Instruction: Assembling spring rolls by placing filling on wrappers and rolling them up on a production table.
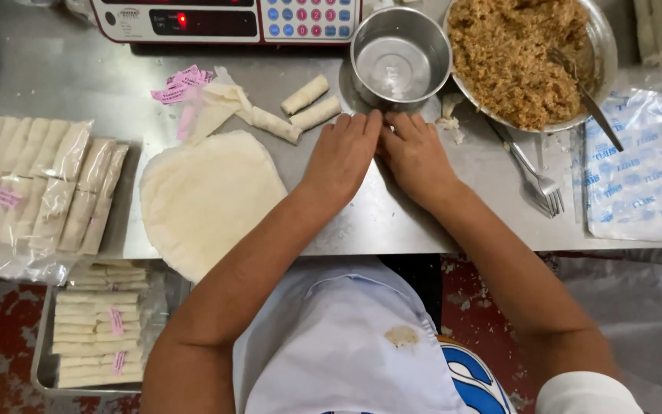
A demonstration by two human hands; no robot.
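My left hand (342,153) and my right hand (415,153) lie palm down side by side on the steel table (392,222), fingertips almost touching the small empty steel bowl (400,57). Whatever is under the palms is hidden. Left of my left hand lies a stack of round pale wrappers (208,199). Three rolled spring rolls (306,94) and a folded wrapper (220,103) rest just beyond it. A large steel bowl of brown minced filling (522,54) with a spoon (584,92) in it stands beyond my right hand.
A fork (538,176) lies right of my right hand, beside blue-printed plastic bags (637,169). An electronic scale (227,19) stands at the far edge, pink labels (181,84) before it. Bagged rolls (32,184) sit far left; a tray of bagged rolls (97,330) is below the table.
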